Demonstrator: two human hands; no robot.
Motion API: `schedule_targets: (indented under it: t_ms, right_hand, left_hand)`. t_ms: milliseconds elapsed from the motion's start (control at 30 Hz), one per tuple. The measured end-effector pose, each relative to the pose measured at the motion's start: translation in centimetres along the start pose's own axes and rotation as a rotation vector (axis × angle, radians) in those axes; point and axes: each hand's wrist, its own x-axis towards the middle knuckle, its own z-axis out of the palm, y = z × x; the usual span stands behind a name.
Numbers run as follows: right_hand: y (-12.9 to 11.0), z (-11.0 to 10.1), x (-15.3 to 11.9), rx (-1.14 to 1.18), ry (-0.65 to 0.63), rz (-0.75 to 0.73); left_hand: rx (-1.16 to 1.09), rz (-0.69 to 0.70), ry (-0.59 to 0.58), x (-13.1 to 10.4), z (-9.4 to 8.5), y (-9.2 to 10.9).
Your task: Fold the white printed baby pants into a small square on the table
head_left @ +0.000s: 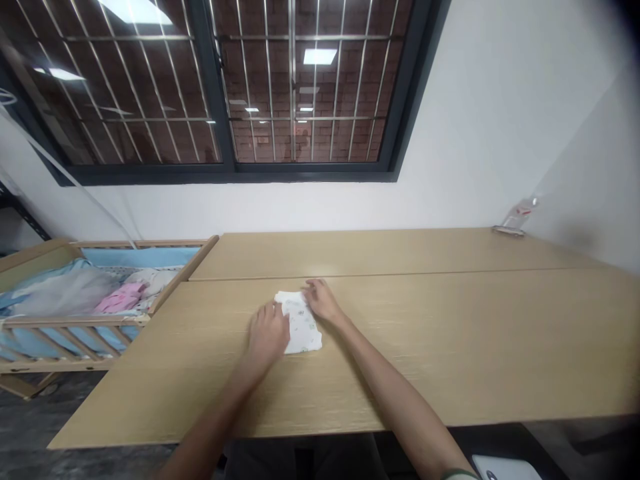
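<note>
White printed cloth (301, 330) lies behind the front edge of the table (425, 347), toward its left corner; probably light, soft and limp, best held at opposite corners. Left hand (269, 330) curls over one side, right hand (323, 300) bends at another; whether fingers grip cannot be told. Tabletop: flat, wood-grained.

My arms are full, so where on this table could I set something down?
Widest is the tabletop right of the right hand, short of the bottle. Also bare: between the left hand and the crib, and from the white cloth back to the wall. Crowded: around the cloth and inside the crib.
</note>
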Motion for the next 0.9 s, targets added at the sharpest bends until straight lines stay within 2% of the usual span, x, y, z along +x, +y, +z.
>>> schedule_targets:
  t_ms: [67, 133, 200, 300, 433, 600, 900]
  right_hand:
    - [-2.2, -0.4, -1.1, -0.097, -0.073, -0.179]
    - [-4.8, -0.5, -2.5, -0.186, -0.249, -0.368]
    - [-7.1, -0.3, -4.1, -0.211, -0.441, -0.496]
    - [-8.9, 0.4, -6.3, -0.185, -0.647, -0.585]
    - [-7.9, 1.3, -7.7, -0.171, -0.828, -0.525]
    - [-5.4, 1.6, -6.0, -0.267, -0.878, -0.403]
    - [-1.6, 1.2, 0.5, -0.469, -0.765, -0.386]
  left_hand:
    - [0.07, 0.061, 0.07, -3.7, 0.8, 1.1]
    - [0.119, 0.1, 0.134, -6.9, 2.1, 2.1]
    - [0.132, 0.115, 0.18, -9.0, 3.4, 2.8]
    - [0.107, 0.116, 0.251, -10.2, 4.6, 3.1]
    - [0.063, 0.14, 0.298, -10.1, 5.0, 2.7]
    - [0.054, 0.103, 0.253, -10.1, 5.5, 2.4]
    - [0.099, 0.087, 0.221, -10.1, 5.9, 2.0]
